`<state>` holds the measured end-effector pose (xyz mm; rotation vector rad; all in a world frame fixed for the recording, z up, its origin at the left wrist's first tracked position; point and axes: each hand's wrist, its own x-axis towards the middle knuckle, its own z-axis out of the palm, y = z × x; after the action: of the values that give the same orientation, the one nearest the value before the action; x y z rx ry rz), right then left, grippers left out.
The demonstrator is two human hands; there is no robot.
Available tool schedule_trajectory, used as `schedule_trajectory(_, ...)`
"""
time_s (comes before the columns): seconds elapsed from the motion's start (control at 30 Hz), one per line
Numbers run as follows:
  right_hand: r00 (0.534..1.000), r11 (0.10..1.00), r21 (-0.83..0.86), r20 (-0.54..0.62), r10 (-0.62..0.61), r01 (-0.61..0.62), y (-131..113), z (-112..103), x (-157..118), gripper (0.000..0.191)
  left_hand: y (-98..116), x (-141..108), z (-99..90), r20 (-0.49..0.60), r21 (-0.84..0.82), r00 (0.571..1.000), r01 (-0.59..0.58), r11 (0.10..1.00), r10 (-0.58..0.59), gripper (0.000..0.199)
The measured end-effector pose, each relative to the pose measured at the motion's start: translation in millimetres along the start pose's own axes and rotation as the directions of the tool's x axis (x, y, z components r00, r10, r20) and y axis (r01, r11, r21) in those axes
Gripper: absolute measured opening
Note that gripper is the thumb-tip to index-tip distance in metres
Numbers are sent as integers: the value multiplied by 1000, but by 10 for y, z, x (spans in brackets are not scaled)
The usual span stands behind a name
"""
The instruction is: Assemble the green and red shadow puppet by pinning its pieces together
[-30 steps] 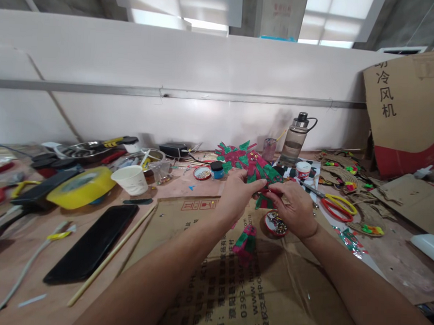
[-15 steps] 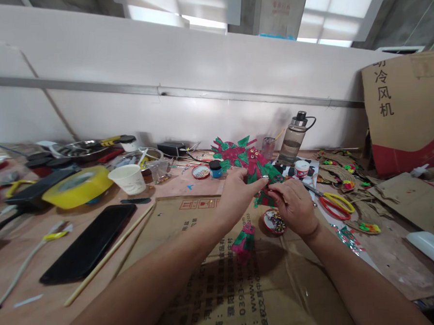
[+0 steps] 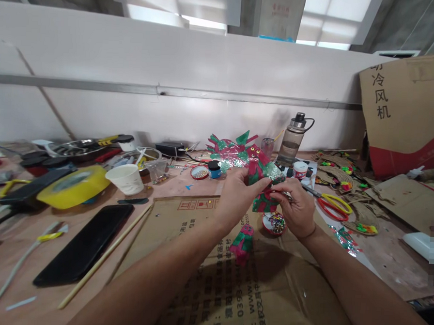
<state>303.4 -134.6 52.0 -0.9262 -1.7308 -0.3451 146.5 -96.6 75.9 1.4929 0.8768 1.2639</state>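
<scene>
My left hand (image 3: 237, 195) is closed on a shiny pink and green figure (image 3: 232, 156), raised above the cardboard sheet (image 3: 198, 239). Gold studs dot its middle. At the figure's right side, my right hand (image 3: 296, 205) pinches a small metal tool whose tip is hidden by the fingers. Just below that hand sits a red-rimmed lid (image 3: 273, 223) holding colourful beads. A smaller pink and green piece (image 3: 242, 244) lies on the cardboard nearer to me.
On the left are a black phone (image 3: 85, 245), a wooden stick (image 3: 105, 256), yellow tape (image 3: 73, 186) and a paper cup (image 3: 125, 179). Behind stands a bottle (image 3: 291, 139); scissors (image 3: 334, 207) and rope rings (image 3: 338, 171) are at the right.
The figure has tilted a little and now reflects more light. My right hand has turned slightly, showing more of the metal tool. The view has shifted a little.
</scene>
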Motion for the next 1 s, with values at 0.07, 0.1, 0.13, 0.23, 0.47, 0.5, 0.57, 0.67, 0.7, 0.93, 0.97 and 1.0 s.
schedule_trajectory(0.07, 1000, 999, 38, 22, 11, -12, 2, 8, 5, 6, -22, 8, 4, 4, 4, 1000, 2, 1000, -2, 26)
schedule_trajectory(0.1, 999, 998, 56, 30, 25, -27, 3, 12, 7, 4, -31, 13, 5, 4, 9, 1000, 0, 1000, 0, 26)
schedule_trajectory(0.13, 998, 996, 73, 38, 44, -47, 5, 15, 7, 2, -36, 17, 5, 1, 19, 1000, -4, 1000, 4, 25)
schedule_trajectory(0.23, 991, 985, 123, 67, 114, -122, 16, 29, -9, 5, -20, 25, -4, -18, 58, 1000, -13, 998, 14, 27)
schedule_trajectory(0.47, 918, 866, 305, 113, 381, -397, 122, 98, -123, 17, 51, 67, -105, 108, 35, 992, 57, 998, -60, 26)
schedule_trajectory(0.5, 908, 848, 324, 125, 401, -419, 127, 105, -126, 17, 53, 79, -125, 118, 46, 991, 61, 997, -66, 26)
schedule_trajectory(0.57, 891, 819, 352, 150, 429, -453, 122, 110, -115, 16, 58, 101, -158, 150, 63, 986, 67, 996, -76, 27)
schedule_trajectory(0.67, 890, 808, 375, 149, 431, -455, 91, 100, -71, 16, 65, 122, -172, 175, 67, 981, 68, 995, -79, 26)
schedule_trajectory(0.7, 895, 814, 373, 147, 422, -445, 81, 94, -56, 16, 64, 124, -166, 175, 53, 982, 66, 996, -75, 26)
schedule_trajectory(0.93, 906, 825, 374, 192, 377, -423, 62, 93, -36, 15, 7, 140, -106, 120, -203, 984, 150, 968, -128, 25)
schedule_trajectory(0.97, 908, 824, 382, 193, 372, -419, 67, 102, -44, 15, 0, 145, -109, 121, -224, 983, 163, 961, -138, 26)
schedule_trajectory(1.0, 910, 825, 385, 188, 368, -413, 74, 111, -52, 15, -5, 150, -115, 124, -232, 982, 171, 958, -145, 25)
